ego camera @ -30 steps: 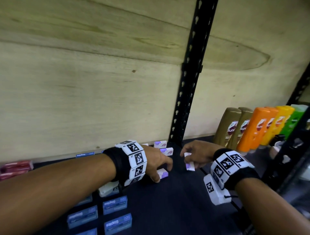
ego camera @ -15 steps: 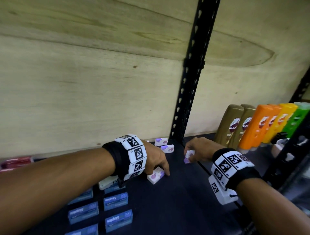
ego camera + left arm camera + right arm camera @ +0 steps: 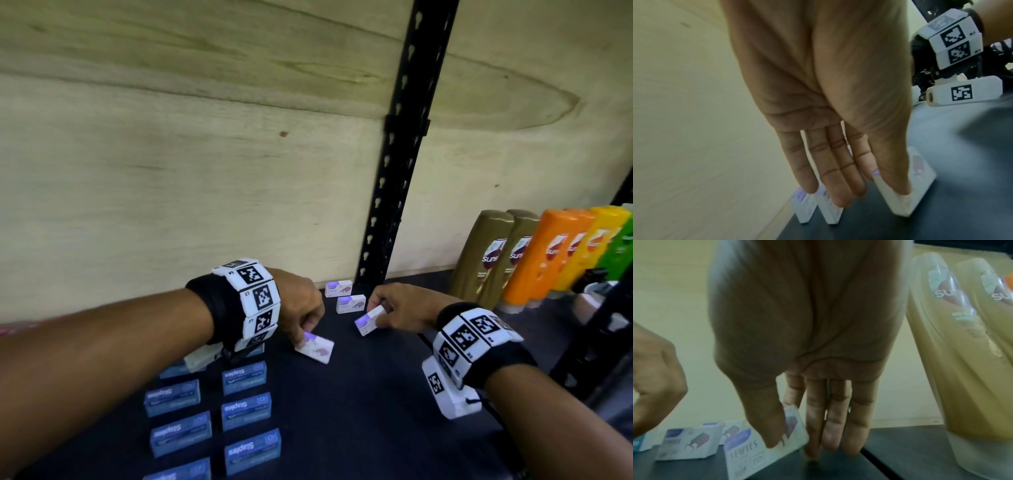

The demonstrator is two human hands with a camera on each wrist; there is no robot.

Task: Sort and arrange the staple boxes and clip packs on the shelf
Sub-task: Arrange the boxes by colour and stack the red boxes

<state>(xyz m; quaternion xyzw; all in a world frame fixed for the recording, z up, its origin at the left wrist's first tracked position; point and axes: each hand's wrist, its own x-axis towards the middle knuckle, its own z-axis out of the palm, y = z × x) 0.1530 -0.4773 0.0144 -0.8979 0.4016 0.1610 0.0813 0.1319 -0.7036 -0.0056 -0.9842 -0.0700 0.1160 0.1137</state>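
Observation:
Two white-and-purple staple boxes (image 3: 344, 295) stand one behind the other at the back of the black shelf (image 3: 359, 411). My left hand (image 3: 303, 337) pinches a third white staple box (image 3: 318, 349), which lies tilted on the shelf; the left wrist view shows my thumb on this box (image 3: 920, 178). My right hand (image 3: 376, 310) pinches a fourth white box (image 3: 367, 320) between thumb and forefinger, just in front of the back pair. In the right wrist view that box (image 3: 744, 456) is tilted, with my other fingertips touching the shelf. Blue staple boxes (image 3: 246, 409) stand in two rows at the front left.
A black perforated upright (image 3: 394, 205) rises behind the white boxes against the plywood back wall. Shampoo bottles (image 3: 486, 257) in gold, orange, yellow and green line the right side. A dark frame post (image 3: 596, 342) stands at the far right.
My right hand has lowered its white box from upright in the air to just in front of the back pair. My left hand has kept its box and turned it slightly.

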